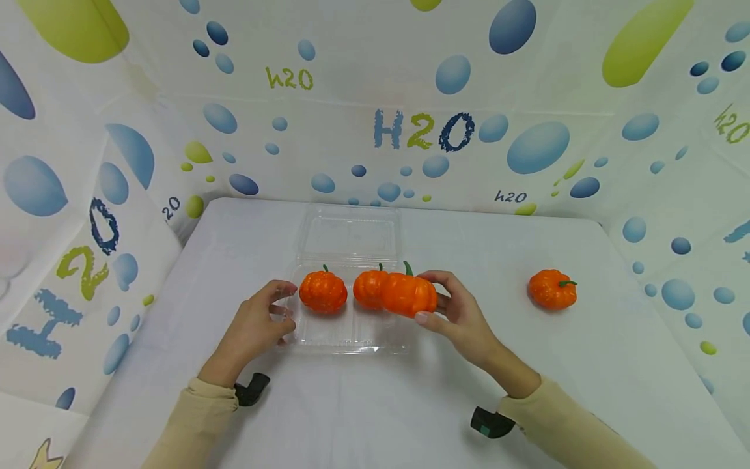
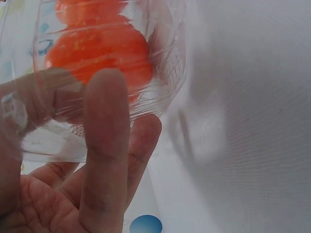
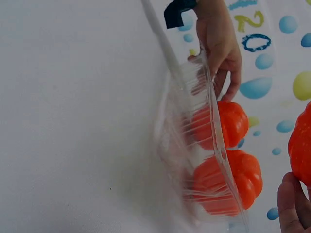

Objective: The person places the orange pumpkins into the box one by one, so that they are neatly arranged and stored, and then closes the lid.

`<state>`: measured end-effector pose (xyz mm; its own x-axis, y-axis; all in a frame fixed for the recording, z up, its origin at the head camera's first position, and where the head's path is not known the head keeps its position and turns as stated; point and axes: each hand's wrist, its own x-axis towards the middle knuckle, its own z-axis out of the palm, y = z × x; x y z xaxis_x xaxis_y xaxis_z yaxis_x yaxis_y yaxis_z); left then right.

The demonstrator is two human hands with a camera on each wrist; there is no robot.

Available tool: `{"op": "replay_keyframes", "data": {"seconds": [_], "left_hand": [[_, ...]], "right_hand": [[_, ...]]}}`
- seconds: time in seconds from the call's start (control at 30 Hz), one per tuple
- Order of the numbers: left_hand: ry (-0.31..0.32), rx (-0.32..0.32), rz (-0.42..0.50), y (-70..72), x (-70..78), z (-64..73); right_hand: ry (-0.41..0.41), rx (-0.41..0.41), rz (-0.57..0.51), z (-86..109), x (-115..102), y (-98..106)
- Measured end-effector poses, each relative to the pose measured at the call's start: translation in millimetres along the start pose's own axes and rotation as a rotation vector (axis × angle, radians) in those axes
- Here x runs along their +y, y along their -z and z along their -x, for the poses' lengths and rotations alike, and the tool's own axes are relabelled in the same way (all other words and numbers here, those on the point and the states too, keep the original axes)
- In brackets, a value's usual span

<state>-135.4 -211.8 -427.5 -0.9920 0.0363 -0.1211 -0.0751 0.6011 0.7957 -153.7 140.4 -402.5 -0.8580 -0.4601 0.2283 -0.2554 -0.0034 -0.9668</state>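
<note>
A clear plastic container [image 1: 375, 340] lies with its lid folded back, and two small orange pumpkins with green stems sit in it. The left pumpkin [image 1: 323, 292] shows whole. Part of the other pumpkin [image 1: 366, 288] is hidden behind a third pumpkin [image 1: 409, 294], which my right hand [image 1: 463, 319] holds between thumb and fingers over the container's right side. At the left end, my left hand [image 1: 258, 322] grips the container's edge. In the left wrist view its thumb [image 2: 106, 145] lies against the clear wall.
Another orange pumpkin [image 1: 553, 290] rests on the white table [image 1: 363, 417] to the right. The open lid [image 1: 351, 238] lies behind the container. A patterned cloth [image 1: 328, 143] with blue and green drops stands along the back and sides.
</note>
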Motion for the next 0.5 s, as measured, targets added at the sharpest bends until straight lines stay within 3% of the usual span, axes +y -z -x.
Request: {"op": "replay_keyframes", "data": {"seconds": [0.27, 0.5], "left_hand": [[-0.003, 0.0, -0.009, -0.6, -1.0, 0.3], [-0.009, 0.001, -0.005, -0.9, -0.9, 0.2]], "right_hand": [[-0.024, -0.06, -0.051, -6.9, -3.7, -16.2], [-0.064, -0.109, 0.065, -14.7, -4.5, -34.9]]}}
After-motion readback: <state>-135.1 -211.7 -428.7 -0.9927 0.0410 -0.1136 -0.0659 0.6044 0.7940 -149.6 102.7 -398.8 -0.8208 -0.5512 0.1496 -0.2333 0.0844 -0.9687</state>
